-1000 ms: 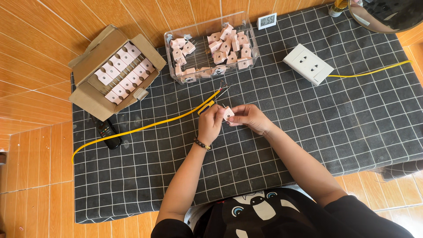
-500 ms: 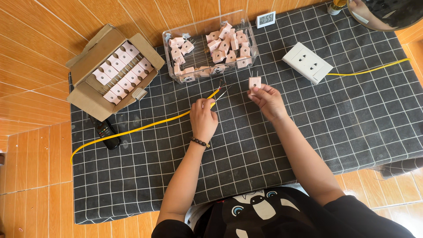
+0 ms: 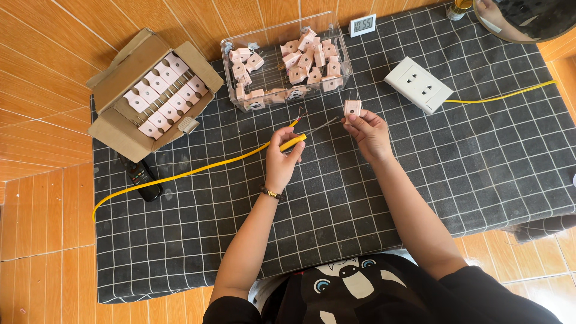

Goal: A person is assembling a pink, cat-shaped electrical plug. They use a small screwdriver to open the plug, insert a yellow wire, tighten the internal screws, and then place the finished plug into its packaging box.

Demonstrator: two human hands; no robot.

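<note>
A dark grid-patterned cloth (image 3: 420, 180) covers the work surface, laid over an orange tiled floor (image 3: 42, 90).

Hands: The left hand (image 3: 282, 157) is closed around the end of a yellow cable (image 3: 198, 170), near the point where the sheath stops and bare conductors (image 3: 312, 123) fan out. The right hand (image 3: 369, 133) pinches a small pink plug piece (image 3: 351, 108) between thumb and fingertips, holding it up just beyond the conductor tips; whether they touch cannot be determined at this resolution.

Change from earlier frames: One second ago both hands met at the centre of the cloth, working the plug piece together. Half a second ago they had separated, the right hand carrying the piece upward. Now the left hand has gripped the cable and lifted its stripped end toward the piece. The two parts are therefore being presented to one another, apparently for connection.

Surroundings: A clear plastic bin (image 3: 240, 78) holds loose pink plug pieces. A cardboard box (image 3: 120, 129) holds similar pieces in rows. A white socket block (image 3: 418, 84), a small digital clock (image 3: 362, 24) and a black handheld device (image 3: 141, 179) lie well apart from the hands.
</note>
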